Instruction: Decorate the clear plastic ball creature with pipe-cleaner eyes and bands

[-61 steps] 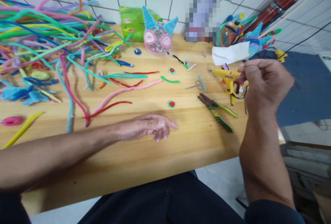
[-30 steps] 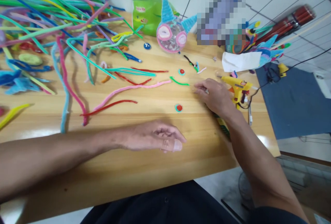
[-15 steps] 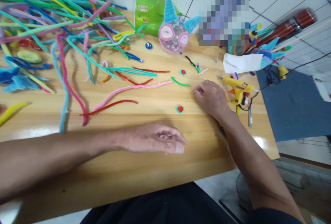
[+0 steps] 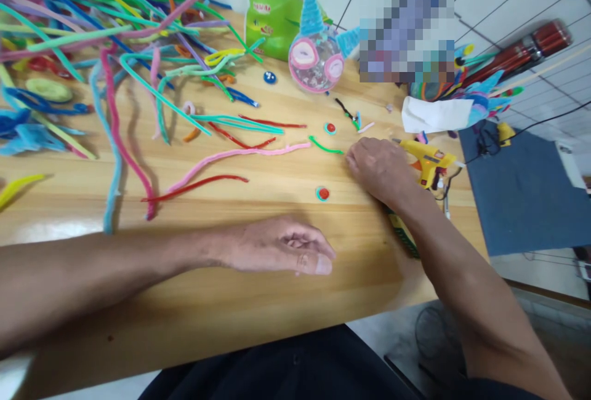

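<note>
Bag (image 4: 272, 18), contents hidden, beyond right hand (image 4: 381, 165)

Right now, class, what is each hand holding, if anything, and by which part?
The left hand, loosely curled, shows nothing held. The right hand hides its fingertips beneath it, so whether it holds anything cannot be told.

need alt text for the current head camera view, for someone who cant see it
A person's right hand curls downward between a short green stem and a yellow glue gun, its grasp hidden, while the left hand is loosely curled nearer the person. Colourful fuzzy stems heap the wooden table's left side; a horned figure stands behind.
</note>
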{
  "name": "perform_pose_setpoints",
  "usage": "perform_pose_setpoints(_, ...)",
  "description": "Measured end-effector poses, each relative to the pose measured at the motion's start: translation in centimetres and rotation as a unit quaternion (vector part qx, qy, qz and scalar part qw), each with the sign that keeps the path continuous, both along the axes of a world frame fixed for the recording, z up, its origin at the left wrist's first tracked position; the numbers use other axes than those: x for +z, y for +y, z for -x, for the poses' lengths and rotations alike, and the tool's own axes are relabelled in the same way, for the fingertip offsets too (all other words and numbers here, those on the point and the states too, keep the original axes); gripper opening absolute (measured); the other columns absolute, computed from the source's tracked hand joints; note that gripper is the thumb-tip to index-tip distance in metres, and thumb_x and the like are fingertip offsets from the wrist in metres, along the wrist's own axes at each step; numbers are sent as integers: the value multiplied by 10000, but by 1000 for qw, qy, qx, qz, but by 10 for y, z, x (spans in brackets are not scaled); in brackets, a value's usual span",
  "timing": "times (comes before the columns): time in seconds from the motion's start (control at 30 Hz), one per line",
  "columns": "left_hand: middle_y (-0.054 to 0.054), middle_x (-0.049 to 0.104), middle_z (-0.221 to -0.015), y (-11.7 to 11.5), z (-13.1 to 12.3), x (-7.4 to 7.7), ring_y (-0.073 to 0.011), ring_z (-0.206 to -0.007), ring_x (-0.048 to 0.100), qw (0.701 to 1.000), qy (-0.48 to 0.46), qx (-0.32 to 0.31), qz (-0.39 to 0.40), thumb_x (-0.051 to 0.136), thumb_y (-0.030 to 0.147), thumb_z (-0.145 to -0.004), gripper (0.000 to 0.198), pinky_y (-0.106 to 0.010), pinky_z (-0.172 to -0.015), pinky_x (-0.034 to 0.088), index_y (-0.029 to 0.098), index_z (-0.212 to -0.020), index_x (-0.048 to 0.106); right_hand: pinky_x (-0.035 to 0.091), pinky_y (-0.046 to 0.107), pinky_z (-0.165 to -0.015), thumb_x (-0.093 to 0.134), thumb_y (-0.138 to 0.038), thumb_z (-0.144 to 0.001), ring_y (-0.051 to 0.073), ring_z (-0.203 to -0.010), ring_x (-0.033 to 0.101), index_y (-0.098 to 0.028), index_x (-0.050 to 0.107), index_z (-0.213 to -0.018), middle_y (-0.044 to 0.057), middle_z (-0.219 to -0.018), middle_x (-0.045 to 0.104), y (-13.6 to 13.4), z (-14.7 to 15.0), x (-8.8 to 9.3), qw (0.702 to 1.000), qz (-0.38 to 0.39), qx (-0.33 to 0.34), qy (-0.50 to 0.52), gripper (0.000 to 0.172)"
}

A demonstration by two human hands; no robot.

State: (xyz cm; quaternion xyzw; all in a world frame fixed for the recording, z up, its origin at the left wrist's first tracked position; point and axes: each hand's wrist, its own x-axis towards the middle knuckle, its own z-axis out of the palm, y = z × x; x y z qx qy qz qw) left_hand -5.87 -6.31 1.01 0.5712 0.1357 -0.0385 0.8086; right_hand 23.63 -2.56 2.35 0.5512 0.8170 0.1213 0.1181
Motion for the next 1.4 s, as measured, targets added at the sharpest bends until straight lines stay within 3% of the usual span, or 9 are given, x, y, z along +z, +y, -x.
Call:
perform_pose_setpoints(0.17,-53,715,-1075,-1,-2,2,-135,-882,581,1000,-10,3,-6,684,511,-1032,476,-275,-859,497,143,-1331,729,477,426,-799,436,-211,-1050,340,-949,708,-162,720,-990,195,-995,779,8,-8,-3,1000,13,-7,-3,294)
perform_pose_setpoints(0.3,-46,702,-1031,-1,-2,4,-131,-862,565,1000,-15,-3,7,688,498,-1034,488,-268,-823,499,118,-1338,719,494,411,-812,483,-254,-1047,312,-936,698,-202,698,-995,156,-998,776,10,-17,-4,998,35,-17,55,227)
perform_pose_setpoints(0.47,-50,710,-1035,-1,-2,6,-131,-878,582,1000,-13,2,1,673,463,-1048,451,-273,-835,491,102,-1313,720,501,430,-872,434,-264,-1086,313,-981,696,-208,702,-1009,159,-1022,775,2,-16,-2,997,43,15,68,284)
perform_pose_setpoints(0.7,-71,721,-1063,-2,-1,3,-162,-915,624,999,-26,5,22,725,628,-975,595,-296,-839,510,114,-1274,713,464,396,-808,411,-263,-1090,311,-965,679,-194,715,-997,166,-1008,770,8,-14,-3,999,21,5,40,325)
perform_pose_setpoints(0.9,-76,714,-1035,-3,-1,5,-156,-877,617,999,-34,13,-10,683,538,-1014,511,-304,-849,505,93,-1261,722,464,380,-816,537,-251,-1053,307,-982,696,-205,739,-998,136,-1003,790,2,-17,0,997,48,-9,62,214)
perform_pose_setpoints(1.13,-107,742,-1111,-3,-1,3,-176,-941,634,999,-34,15,-20,690,585,-999,567,-305,-859,514,101,-1291,731,430,381,-737,529,-261,-1055,322,-968,697,-198,743,-999,156,-1014,800,4,-9,2,999,37,-20,30,230)
perform_pose_setpoints(1.4,-49,719,-998,-4,-2,-3,-162,-879,645,1000,-25,10,1,727,694,-929,614,-306,-816,519,170,-1250,727,439,388,-732,424,-213,-1069,334,-976,716,-160,728,-1032,187,-1071,801,-1,-1,2,999,35,-36,12,311)
